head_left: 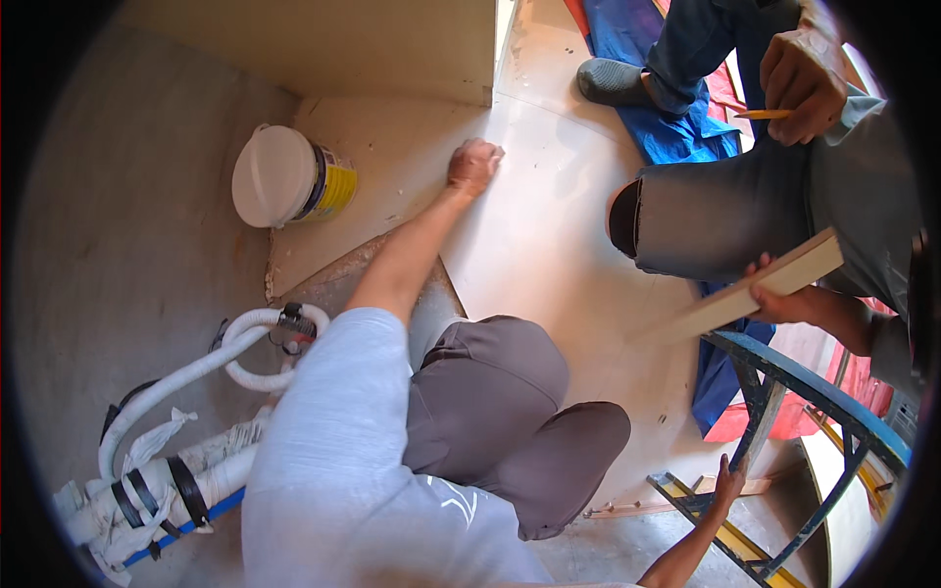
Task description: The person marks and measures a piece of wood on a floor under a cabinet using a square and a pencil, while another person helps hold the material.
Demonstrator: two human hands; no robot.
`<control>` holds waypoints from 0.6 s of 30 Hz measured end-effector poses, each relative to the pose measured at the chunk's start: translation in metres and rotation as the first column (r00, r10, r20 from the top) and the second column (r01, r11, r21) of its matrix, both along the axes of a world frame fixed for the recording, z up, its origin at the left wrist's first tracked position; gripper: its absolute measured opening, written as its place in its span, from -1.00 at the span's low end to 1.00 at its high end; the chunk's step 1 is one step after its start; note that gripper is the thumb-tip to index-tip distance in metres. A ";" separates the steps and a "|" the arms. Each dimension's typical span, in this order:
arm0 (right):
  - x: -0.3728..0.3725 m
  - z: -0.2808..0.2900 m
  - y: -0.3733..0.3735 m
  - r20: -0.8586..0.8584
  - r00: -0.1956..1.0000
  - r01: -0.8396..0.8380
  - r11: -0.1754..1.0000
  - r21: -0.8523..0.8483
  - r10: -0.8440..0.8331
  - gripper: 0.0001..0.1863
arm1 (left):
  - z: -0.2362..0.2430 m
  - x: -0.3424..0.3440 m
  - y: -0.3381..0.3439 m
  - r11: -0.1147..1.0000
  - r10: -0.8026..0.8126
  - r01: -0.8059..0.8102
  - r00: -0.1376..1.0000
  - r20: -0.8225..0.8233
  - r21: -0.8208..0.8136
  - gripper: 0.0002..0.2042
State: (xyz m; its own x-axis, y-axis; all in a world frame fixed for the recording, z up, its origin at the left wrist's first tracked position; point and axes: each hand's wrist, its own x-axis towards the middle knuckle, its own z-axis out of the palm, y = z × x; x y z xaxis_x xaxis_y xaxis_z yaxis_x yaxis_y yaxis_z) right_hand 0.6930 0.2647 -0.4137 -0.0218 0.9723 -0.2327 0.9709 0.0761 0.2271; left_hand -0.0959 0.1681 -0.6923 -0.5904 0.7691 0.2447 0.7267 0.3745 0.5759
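Observation:
My left arm stretches forward over a pale board [549, 265] on the floor. My left hand [475, 167] rests on it, fingers curled; whatever may be inside the fingers is hidden. Low on the right, my right hand [728, 483] is closed round a leg of a dark metal stepladder [809, 367] with yellow parts. At the right, a co-worker kneels beside the board. One of that person's hands [806, 73] holds a yellow pencil [764, 115]; the other [779, 302] holds a pale wooden batten [760, 284] slanting over the board, its far end blurred.
A lidded white bucket [277, 176] stands by the left wall. Below it are white hoses [186, 367] and wrapped pipes [176, 495] with black straps. A large upright panel [392, 49] borders the board at the far side. Blue sheeting [627, 39] lies under the co-worker's foot.

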 end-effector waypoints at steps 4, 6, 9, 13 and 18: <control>-0.001 0.000 0.003 -0.013 1.000 -0.011 1.000 -0.026 0.010 -0.28 | -0.030 -0.040 0.033 0.965 0.220 -0.223 0.975 -0.031 -0.138 -0.92; -0.002 -0.004 0.002 -0.022 0.999 -0.029 0.999 -0.021 0.028 -0.28 | -0.051 -0.106 0.015 0.800 0.569 -0.501 0.808 0.154 -0.330 -0.89; -0.010 -0.014 0.002 -0.050 0.998 -0.028 0.999 -0.037 0.026 -0.28 | -0.042 -0.182 -0.031 0.710 0.659 -0.607 0.751 0.033 -0.357 -0.85; 0.001 0.011 -0.010 0.028 0.999 0.041 0.999 -0.004 -0.041 -0.26 | -0.015 -0.070 0.009 0.985 0.161 -0.159 0.987 0.017 -0.071 -0.85; -0.007 -0.005 0.000 -0.005 0.999 0.044 0.997 -0.071 -0.045 -0.24 | -0.001 -0.091 0.032 0.990 0.074 -0.082 0.995 -0.068 -0.118 -0.82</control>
State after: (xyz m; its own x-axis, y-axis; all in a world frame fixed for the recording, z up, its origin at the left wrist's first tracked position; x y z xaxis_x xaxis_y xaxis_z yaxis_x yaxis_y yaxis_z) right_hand 0.6864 0.2646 -0.4192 0.0196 0.9535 -0.3006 0.9751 0.0483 0.2166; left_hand -0.1872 0.2004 -0.6930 -0.6360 0.7474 0.1920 0.7260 0.4950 0.4774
